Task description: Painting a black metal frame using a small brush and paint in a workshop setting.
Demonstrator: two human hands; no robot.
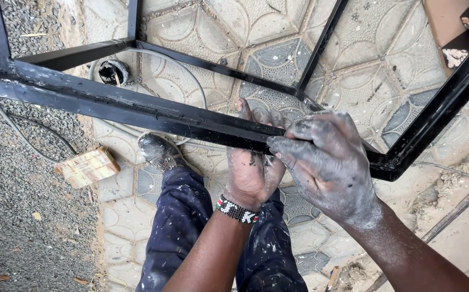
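A black painted metal frame [137,111] of square tubes fills the upper view, with a near bar running from the left edge to a corner at the right. My left hand [253,167], wearing a beaded wristband, reaches up under that bar, its fingertips showing behind it. My right hand [326,162], smeared grey and black, is curled over the bar near the corner; I cannot tell whether it holds anything small against the metal. Both hands touch the same stretch of bar.
Patterned paving tiles [277,32] lie under the frame, with gravel [23,216] at the left. A wooden block [87,166] rests at the gravel's edge. A small round tin [112,71] and loose wire lie beyond the bar. My paint-spattered trousers [180,227] and shoe [156,148] show below.
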